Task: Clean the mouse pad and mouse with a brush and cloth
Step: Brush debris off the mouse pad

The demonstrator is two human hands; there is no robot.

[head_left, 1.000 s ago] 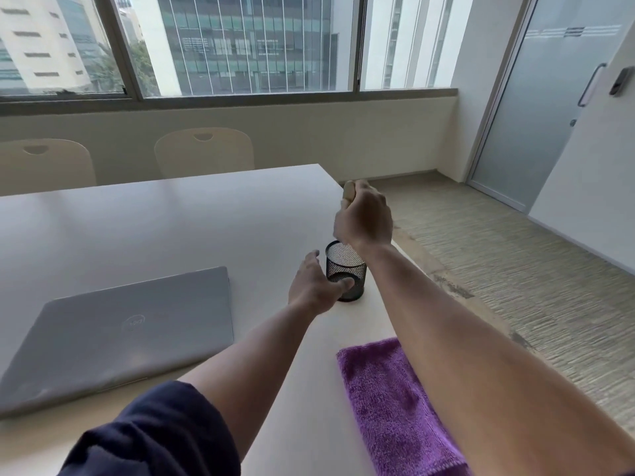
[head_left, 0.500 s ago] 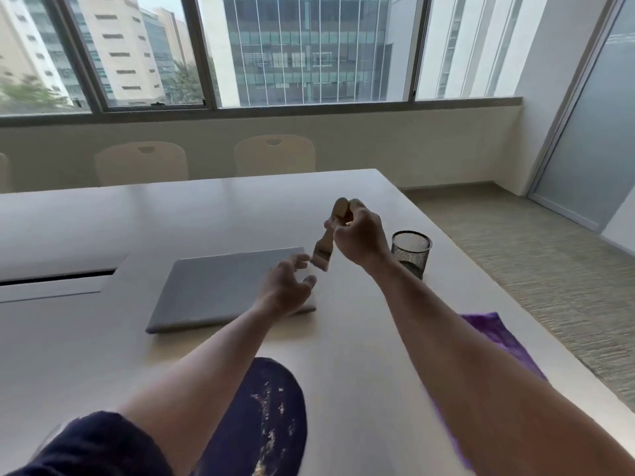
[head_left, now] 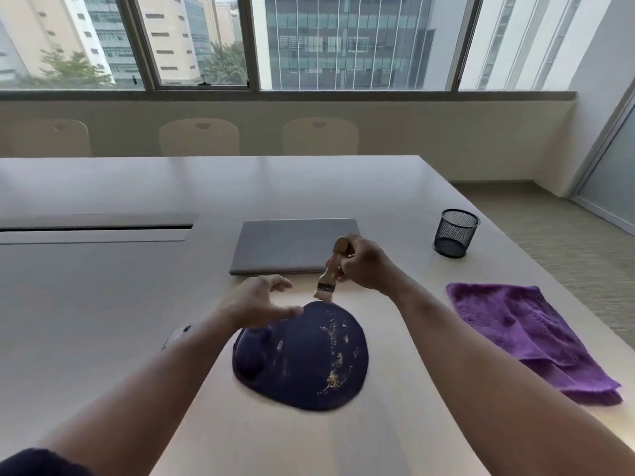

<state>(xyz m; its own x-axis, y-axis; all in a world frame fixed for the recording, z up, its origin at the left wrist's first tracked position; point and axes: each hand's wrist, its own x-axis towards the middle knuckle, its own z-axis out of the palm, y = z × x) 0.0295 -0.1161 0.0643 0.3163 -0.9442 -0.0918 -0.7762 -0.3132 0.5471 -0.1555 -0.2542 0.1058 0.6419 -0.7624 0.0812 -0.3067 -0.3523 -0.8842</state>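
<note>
Brush (head_left: 330,269) is gripped in the right hand (head_left: 369,266), fingers curled round the wooden handle. Long axis is held steep: handle end up and away, bristles pointed down and slightly left. The bristle tip is seen just beyond the far rim of the mouse pad (head_left: 302,359), close above it; contact cannot be confirmed.

The mouse pad is lying flat on the bench (head_left: 103,304), dead centre, directly nearer the person than the brush. Crumb-like debris is scattered along its right half, running from near the far rim toward the near edge. So the dirt lies toward the person from the bristles; a stroke drawn back along that right side is probably what is called for.

Left hand (head_left: 256,304) is held empty, fingers loosely spread, above the pad's far-left rim, thumb near the surface. Touching or hovering cannot be told. It is the nearer hand for pinning the pad if it slides.

Cloth (head_left: 525,334) is lying unused to the right, well apart from the pad. A small object is partly hidden beside the left forearm, possibly the mouse; it cannot be identified.
</note>
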